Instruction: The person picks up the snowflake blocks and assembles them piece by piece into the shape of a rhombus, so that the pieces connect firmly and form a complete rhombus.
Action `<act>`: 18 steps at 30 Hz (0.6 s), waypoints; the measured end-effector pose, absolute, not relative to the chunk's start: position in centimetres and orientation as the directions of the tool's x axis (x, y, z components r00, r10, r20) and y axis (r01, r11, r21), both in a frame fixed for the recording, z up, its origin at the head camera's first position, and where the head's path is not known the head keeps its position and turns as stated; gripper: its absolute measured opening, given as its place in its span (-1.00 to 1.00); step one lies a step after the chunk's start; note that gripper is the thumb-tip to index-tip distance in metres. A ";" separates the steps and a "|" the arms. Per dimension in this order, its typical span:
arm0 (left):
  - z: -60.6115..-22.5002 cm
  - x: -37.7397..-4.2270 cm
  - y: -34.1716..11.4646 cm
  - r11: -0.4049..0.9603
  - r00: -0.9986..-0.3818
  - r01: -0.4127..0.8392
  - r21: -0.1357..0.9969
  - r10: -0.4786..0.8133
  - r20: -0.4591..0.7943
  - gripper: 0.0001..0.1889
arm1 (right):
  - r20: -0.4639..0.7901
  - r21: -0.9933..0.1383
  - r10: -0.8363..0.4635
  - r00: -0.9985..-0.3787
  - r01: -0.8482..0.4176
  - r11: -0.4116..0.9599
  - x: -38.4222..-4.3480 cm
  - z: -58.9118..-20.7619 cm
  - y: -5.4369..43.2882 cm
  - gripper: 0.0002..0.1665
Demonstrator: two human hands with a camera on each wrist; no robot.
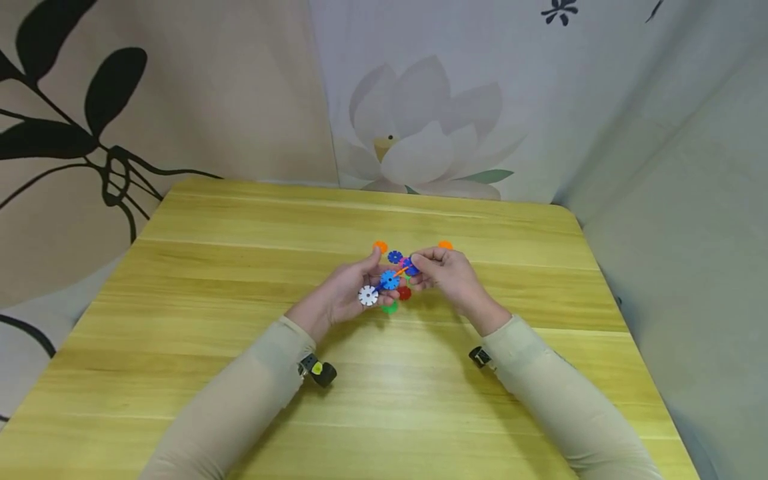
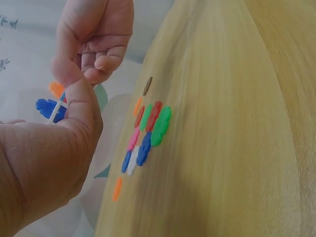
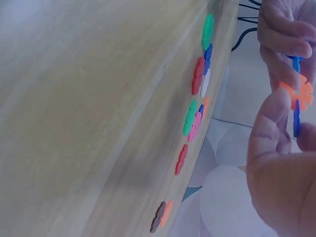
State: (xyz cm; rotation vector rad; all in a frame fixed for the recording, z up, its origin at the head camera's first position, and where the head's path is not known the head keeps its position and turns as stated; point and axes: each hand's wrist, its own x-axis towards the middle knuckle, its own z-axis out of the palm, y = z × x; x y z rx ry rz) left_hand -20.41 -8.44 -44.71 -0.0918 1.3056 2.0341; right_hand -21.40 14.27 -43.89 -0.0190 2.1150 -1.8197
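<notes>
A short chain of slotted plastic snowflake discs is held up between my two hands above the table. In the head view it runs from a white disc (image 1: 369, 295) through a light blue disc (image 1: 390, 280) to a dark blue disc (image 1: 411, 267), with an orange disc (image 3: 301, 94) edge-on before the dark blue one. My left hand (image 1: 348, 293) supports the chain from below, its fingers bent around the light blue part. Thumb and fingers of my right hand (image 1: 447, 273) pinch the dark blue disc at the far end. Fingers partly hide the joints.
Loose discs lie on the wooden table (image 1: 240, 267) beneath and beyond the hands: green (image 2: 161, 126), red (image 3: 198, 75), pink (image 3: 194, 127), brown (image 3: 158, 217), orange (image 2: 117, 189), white and blue ones. A printed curtain (image 1: 240, 87) hangs behind the table's far edge.
</notes>
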 end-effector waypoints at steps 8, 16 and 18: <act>-44.8 -20.4 -8.5 -0.265 -0.746 -0.600 0.755 0.528 -0.407 -0.40 | -0.211 -0.969 -0.199 -0.957 0.179 0.170 -21.6 -44.1 14.5 -0.57; -45.0 -20.3 -8.3 -0.276 -0.729 -0.627 0.728 0.537 -0.425 -0.35 | -0.208 -0.963 -0.186 -0.960 0.168 0.208 -21.6 -43.6 14.6 -0.56; -45.0 -20.2 -8.2 -0.277 -0.721 -0.637 0.719 0.544 -0.429 -0.34 | -0.209 -0.963 -0.188 -0.960 0.169 0.212 -21.6 -43.5 14.5 -0.55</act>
